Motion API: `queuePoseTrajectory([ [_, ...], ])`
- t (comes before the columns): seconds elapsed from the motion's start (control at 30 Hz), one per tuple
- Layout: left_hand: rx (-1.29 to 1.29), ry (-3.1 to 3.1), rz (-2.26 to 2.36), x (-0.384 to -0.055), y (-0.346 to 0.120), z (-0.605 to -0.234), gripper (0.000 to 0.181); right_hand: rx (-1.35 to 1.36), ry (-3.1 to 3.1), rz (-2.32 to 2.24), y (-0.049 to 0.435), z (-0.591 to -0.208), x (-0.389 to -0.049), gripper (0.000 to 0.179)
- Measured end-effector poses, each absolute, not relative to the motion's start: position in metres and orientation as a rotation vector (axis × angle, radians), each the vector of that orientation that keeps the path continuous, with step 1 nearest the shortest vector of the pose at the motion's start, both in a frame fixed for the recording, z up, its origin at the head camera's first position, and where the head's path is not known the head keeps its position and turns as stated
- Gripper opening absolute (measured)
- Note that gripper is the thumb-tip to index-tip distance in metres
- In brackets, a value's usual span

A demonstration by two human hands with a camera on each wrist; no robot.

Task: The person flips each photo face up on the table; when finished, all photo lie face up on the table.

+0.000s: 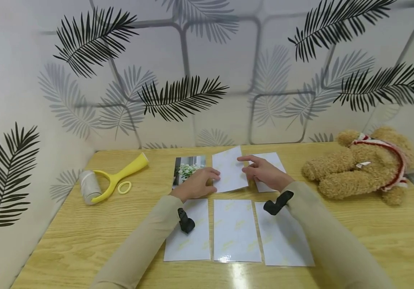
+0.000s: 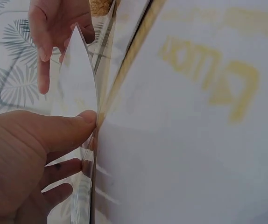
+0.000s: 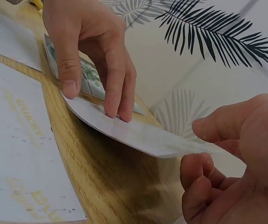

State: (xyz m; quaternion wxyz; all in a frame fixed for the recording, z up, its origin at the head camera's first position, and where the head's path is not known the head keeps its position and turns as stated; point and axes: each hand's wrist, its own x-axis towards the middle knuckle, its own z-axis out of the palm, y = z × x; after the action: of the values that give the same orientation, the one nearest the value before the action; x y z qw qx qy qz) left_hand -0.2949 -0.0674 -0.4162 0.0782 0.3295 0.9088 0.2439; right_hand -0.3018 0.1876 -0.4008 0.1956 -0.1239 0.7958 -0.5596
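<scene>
A white-backed photo card (image 1: 230, 170) is raised and slightly bent above the table's back row. My left hand (image 1: 199, 182) pinches its left edge; the thumb and fingertips on that edge show in the left wrist view. At the card's other end is my right hand (image 1: 264, 172), index finger stretched out. In the right wrist view, the right hand (image 3: 236, 154) has its digits above and below the card's end, with a gap over the card. Left of the raised card lies a photo of white flowers (image 1: 190, 166), partly behind the left hand. Another white card (image 1: 273, 160) lies beneath the right hand.
Three white cards lie in the front row: left (image 1: 196, 233), middle (image 1: 236, 230) and right (image 1: 284, 241). A yellow slingshot-shaped toy (image 1: 120, 176), a grey-white cylinder (image 1: 89, 187) and a yellow ring (image 1: 124, 187) are at left. A teddy bear (image 1: 366, 164) lies at right.
</scene>
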Motion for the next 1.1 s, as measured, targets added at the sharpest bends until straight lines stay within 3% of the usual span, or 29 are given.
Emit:
queuePoseTrajectory([
  [0.47, 0.984, 2.738, 1.018, -0.287, -0.075, -0.415, 0.032, -0.495, 2.343, -1.463, 0.168, -0.398, -0.301, 0.045],
  [0.77, 0.3, 2.423, 1.639, -0.281, -0.068, -0.397, 0.071, -0.563, 2.264, -1.542, 0.178, -0.399, -0.299, 0.047],
  [0.87, 0.178, 2.228, 1.786, -0.282, -0.067, -0.397, 0.072, -0.58, 2.249, -1.558, 0.177, -0.398, -0.299, 0.048],
  [1.1, 0.166, 2.09, 1.949, -0.28, -0.071, -0.401, 0.064, -0.556, 2.239, -1.584, 0.171, -0.401, -0.3, 0.049],
])
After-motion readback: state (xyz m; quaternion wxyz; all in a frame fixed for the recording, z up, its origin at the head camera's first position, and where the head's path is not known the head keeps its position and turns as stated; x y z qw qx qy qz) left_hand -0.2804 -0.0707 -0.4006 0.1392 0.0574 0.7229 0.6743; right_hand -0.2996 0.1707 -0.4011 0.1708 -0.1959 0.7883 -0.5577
